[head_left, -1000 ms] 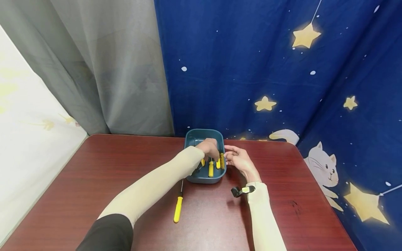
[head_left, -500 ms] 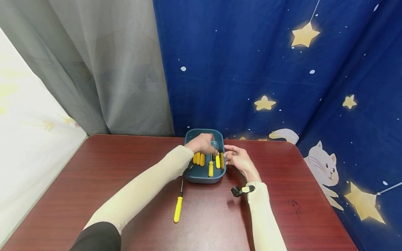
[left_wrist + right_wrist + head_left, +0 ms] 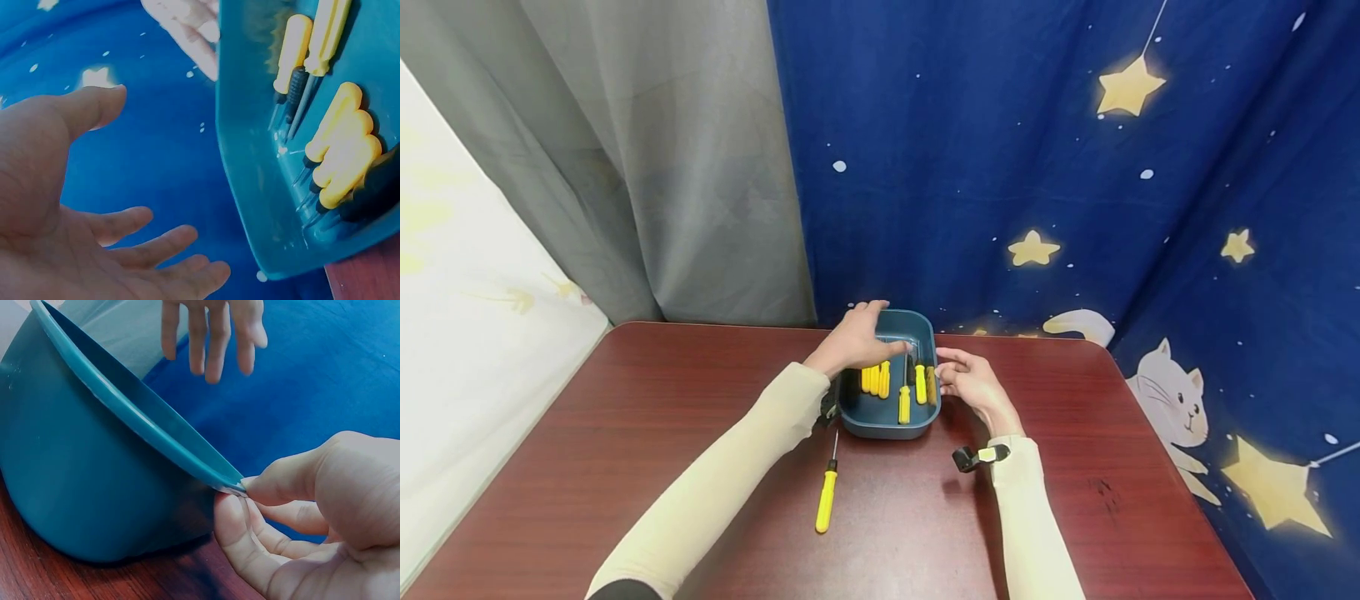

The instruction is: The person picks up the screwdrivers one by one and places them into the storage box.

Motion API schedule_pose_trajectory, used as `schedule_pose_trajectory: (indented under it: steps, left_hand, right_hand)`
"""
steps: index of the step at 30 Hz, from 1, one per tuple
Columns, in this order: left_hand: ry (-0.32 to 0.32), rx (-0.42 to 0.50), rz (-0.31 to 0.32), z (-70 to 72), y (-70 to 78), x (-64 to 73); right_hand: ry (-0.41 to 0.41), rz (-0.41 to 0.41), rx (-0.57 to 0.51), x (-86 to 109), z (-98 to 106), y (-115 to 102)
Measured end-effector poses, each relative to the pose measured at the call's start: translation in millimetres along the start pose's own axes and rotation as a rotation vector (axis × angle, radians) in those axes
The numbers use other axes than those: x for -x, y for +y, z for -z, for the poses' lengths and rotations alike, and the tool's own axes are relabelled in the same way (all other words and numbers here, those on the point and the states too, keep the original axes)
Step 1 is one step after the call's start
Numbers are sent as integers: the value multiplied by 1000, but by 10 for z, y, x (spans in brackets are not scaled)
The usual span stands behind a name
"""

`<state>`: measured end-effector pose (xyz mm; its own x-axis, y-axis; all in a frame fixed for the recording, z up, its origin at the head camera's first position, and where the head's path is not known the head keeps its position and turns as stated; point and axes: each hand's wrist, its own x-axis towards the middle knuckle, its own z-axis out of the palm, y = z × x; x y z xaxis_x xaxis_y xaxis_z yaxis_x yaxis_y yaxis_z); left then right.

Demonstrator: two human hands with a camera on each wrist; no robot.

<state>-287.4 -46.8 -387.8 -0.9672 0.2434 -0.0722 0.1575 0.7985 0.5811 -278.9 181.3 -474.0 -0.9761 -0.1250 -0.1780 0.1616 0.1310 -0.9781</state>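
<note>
A dark teal plastic bin (image 3: 887, 432) stands at the table's far side. Inside, several yellow-handled screwdrivers (image 3: 344, 147) lie side by side on the left. Toward the right are two more, a nearer screwdriver (image 3: 904, 404) and a farther screwdriver (image 3: 921, 385). My left hand (image 3: 853, 340) hovers over the bin's left side, fingers spread and holding nothing. With thumb and fingers my right hand (image 3: 281, 519) pinches the rim on the bin's right side. Another yellow screwdriver (image 3: 825, 502) rests on the table in front of the bin, shaft pointing at it.
The reddish-brown table (image 3: 700, 375) backs onto a grey curtain (image 3: 715, 167) and a blue star-patterned curtain (image 3: 962, 167). A small black camera (image 3: 970, 457) is strapped to my right wrist.
My left hand has drawn back leftward out of the bin and its fingers have spread, uncovering the screwdrivers on the left. The right hand and the bin stay put.
</note>
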Motion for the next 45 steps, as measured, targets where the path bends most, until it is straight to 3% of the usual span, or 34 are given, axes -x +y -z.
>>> schedule_pose_trajectory:
  steps: [8, 14, 19, 24, 45]
  left_hand:
    - [54, 113, 57, 66, -236, 149]
    - [85, 161, 74, 74, -431, 295]
    - [88, 179, 124, 49, -558, 424]
    - [86, 167, 143, 13, -657, 539]
    - [45, -23, 43, -256, -918, 1104]
  right_hand:
    - [6, 10, -9, 9, 4, 13]
    - [3, 3, -8, 11, -8, 17]
    - [-4, 9, -13, 3, -9, 23]
    - [-17, 26, -19, 5, 5, 27]
    - [-4, 27, -15, 19, -5, 9]
